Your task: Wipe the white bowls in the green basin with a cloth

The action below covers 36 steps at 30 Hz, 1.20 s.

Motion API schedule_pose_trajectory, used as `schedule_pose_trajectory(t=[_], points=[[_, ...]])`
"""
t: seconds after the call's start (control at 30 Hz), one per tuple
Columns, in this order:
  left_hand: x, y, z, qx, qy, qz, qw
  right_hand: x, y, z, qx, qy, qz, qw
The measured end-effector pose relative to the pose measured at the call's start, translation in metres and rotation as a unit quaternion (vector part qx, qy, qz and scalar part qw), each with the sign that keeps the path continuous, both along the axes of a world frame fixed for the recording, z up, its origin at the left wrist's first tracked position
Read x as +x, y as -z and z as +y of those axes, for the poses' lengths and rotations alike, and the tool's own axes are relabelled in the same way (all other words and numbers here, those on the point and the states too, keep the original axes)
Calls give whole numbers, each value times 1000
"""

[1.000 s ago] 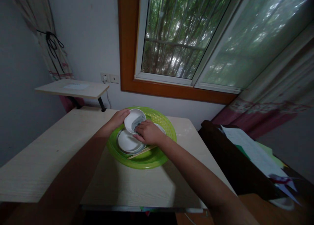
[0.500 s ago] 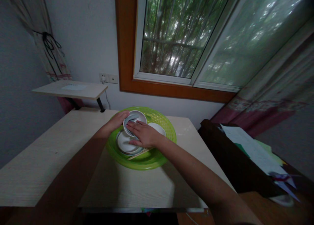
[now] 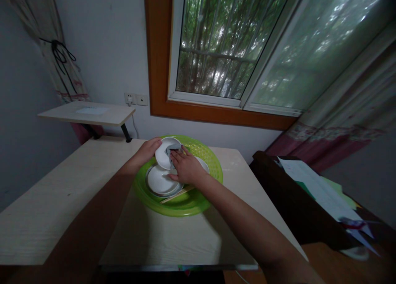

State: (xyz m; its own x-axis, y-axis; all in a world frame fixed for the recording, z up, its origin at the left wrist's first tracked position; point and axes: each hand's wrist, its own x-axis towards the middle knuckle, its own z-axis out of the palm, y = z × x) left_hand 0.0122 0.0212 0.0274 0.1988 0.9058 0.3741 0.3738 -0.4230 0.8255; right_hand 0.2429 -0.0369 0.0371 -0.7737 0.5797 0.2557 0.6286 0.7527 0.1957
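Note:
Above a green basket [image 3: 182, 210], my left hand [image 3: 148, 149] grips the left rim of a white bowl [image 3: 162, 154], which is tilted with its inside showing. Inside that bowl, my right hand [image 3: 188, 167] presses a grey cloth [image 3: 173, 147] with its fingers against the right part of the wall. Below the bowl lie white plates [image 3: 159, 182], seemingly stacked, in the basket. A pair of chopsticks [image 3: 175, 195] rests beside them at the front. Another white bowl [image 3: 203, 164] is partly hidden behind my right hand.
The basket stands on a pale wooden table [image 3: 182, 242]. At the back left is a small raised shelf [image 3: 86, 112] on black legs. A window [image 3: 222, 48] is behind the table. To the right, papers [image 3: 315, 189] lie on a dark piece of furniture.
My right hand has moved slightly right with the cloth, from the bowl's left inside to its right side. The bowl has tilted, showing more of its white interior.

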Motion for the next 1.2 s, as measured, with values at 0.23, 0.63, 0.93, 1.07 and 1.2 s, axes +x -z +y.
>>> schedule_pose_trajectory(t=[0.23,0.63,0.93,1.07,1.2], points=[[-4,2,1,16,-52,28,998,5,-3,4,-58,-57,2,997],[0,-7,-7,53,-94,48,993,8,8,9,-140,-160,100,972],[0,-7,-7,44,-103,45,993,5,5,15,-17,-60,43,997],[0,-7,-7,49,-93,38,994,5,4,14,37,-8,32,999],[0,-2,-4,49,-84,21,995,6,5,15,61,15,37,997]])
